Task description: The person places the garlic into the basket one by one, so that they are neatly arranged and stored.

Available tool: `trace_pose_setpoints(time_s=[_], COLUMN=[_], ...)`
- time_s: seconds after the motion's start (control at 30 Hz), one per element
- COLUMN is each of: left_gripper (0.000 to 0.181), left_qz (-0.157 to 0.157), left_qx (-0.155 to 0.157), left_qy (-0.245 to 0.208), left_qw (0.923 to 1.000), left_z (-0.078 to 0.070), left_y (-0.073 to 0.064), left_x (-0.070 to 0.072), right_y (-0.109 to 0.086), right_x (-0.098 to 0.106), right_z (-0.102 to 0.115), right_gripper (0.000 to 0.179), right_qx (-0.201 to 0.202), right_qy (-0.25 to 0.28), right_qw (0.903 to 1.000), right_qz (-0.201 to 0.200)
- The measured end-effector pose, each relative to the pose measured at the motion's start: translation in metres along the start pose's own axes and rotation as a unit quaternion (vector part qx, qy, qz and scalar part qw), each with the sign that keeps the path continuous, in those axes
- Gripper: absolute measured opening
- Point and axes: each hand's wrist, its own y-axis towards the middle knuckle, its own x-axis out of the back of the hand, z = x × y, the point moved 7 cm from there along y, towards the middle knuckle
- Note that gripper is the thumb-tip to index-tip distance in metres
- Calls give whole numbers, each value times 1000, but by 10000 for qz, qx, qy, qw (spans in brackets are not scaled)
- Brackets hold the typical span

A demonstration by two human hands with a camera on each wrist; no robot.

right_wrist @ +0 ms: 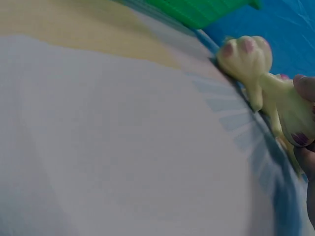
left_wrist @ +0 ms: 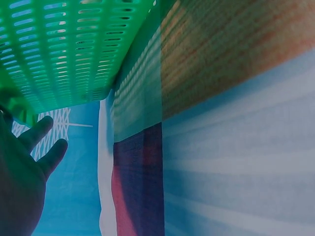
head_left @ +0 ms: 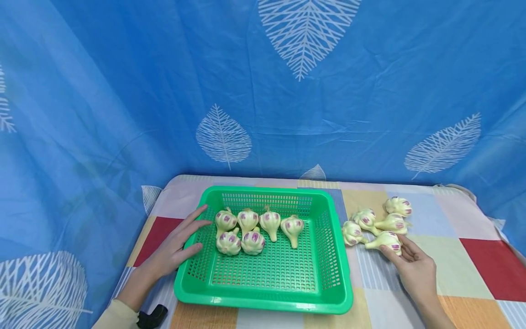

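A green plastic basket (head_left: 263, 307) stands on the table, with several garlic bulbs (head_left: 270, 221) grouped toward its back. At the basket's left rim, my left hand (head_left: 182, 244) rests with spread, extended fingers; the left wrist view shows this hand (left_wrist: 24, 167) beside the slotted basket wall (left_wrist: 74, 54). To the right of the basket, my right hand (head_left: 412, 262) pinches a garlic bulb (head_left: 386, 242) between thumb and fingers, its stem pointing left. In the right wrist view that bulb (right_wrist: 293, 113) shows between the thumb and a finger, and another bulb (right_wrist: 246, 56) lies beyond it.
More garlic bulbs (head_left: 363, 219) lie in a loose cluster behind and left of the right hand. A patchwork cloth (head_left: 464, 278) covers the table. Blue leaf-print curtains (head_left: 287, 114) hang behind and at both sides. A small black object (head_left: 153, 316) is by the left wrist.
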Motion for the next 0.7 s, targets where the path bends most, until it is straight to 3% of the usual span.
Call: trace_pose_setpoints(time_s=[0.33, 0.7], left_gripper=[55, 53], left_qz=[14, -9], left_qx=[51, 65], left_qy=[30, 150], left_qw=[10000, 9999], left_z=[1, 0], left_y=[1, 1], left_x=[1, 1], right_y=[2, -8], right_x=[20, 17], right_z=[37, 93], right_gripper=[69, 64], right_qx=[261, 907], right_qy=[-95, 16], right_qw=[9986, 9904], right_qz=[455, 1047])
